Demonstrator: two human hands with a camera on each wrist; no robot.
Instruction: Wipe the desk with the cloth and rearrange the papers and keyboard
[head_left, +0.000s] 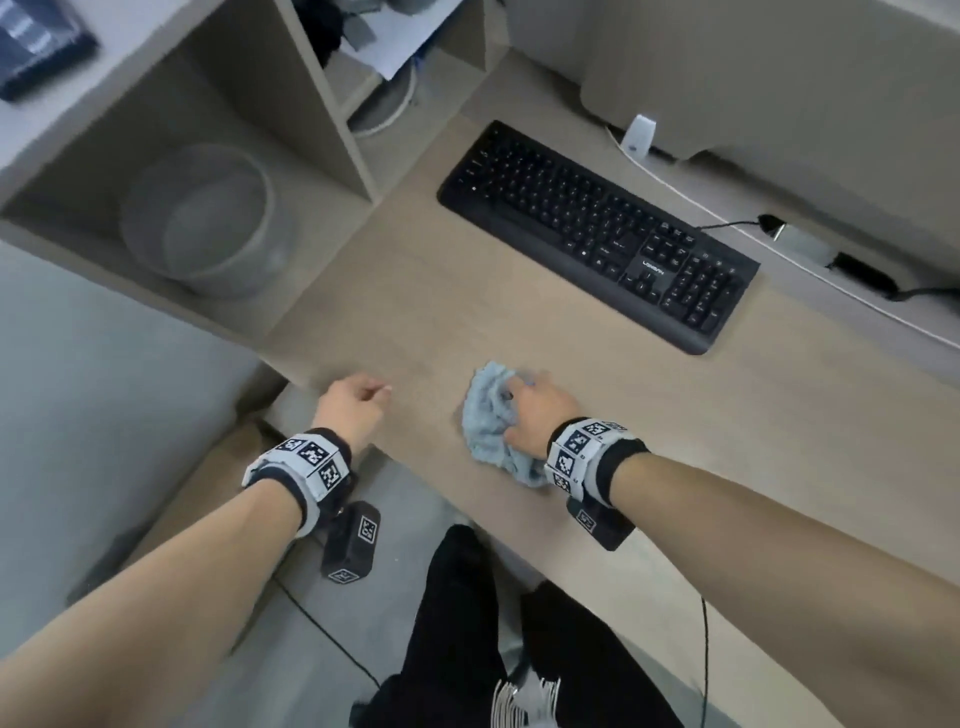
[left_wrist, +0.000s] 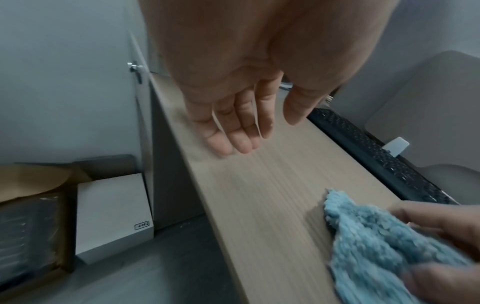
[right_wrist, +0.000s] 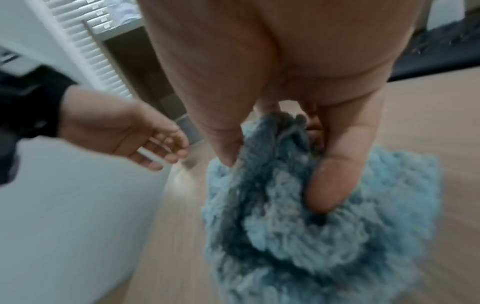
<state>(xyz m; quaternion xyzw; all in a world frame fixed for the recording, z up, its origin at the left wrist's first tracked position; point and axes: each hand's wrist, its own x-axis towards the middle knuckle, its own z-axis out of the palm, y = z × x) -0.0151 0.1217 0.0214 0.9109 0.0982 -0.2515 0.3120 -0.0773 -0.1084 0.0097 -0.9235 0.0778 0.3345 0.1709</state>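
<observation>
A fluffy light-blue cloth (head_left: 485, 415) lies bunched on the wooden desk (head_left: 415, 291) near its front edge. My right hand (head_left: 535, 410) presses down on it with fingers curled into the pile; the right wrist view shows my thumb and fingers (right_wrist: 330, 181) dug into the cloth (right_wrist: 298, 236). My left hand (head_left: 363, 395) hovers over the desk's front left corner, fingers relaxed and holding nothing (left_wrist: 241, 133). The black keyboard (head_left: 597, 234) lies slanted farther back on the right. A white paper (head_left: 400, 47) sticks out of a shelf compartment at the back.
Shelf compartments stand at the desk's left; one holds a clear round container (head_left: 202, 218). A white cable (head_left: 727, 208) and a white plug (head_left: 638, 134) lie behind the keyboard. Beside the desk, on the floor, sit a white box (left_wrist: 111, 216) and a cardboard box (left_wrist: 31, 195).
</observation>
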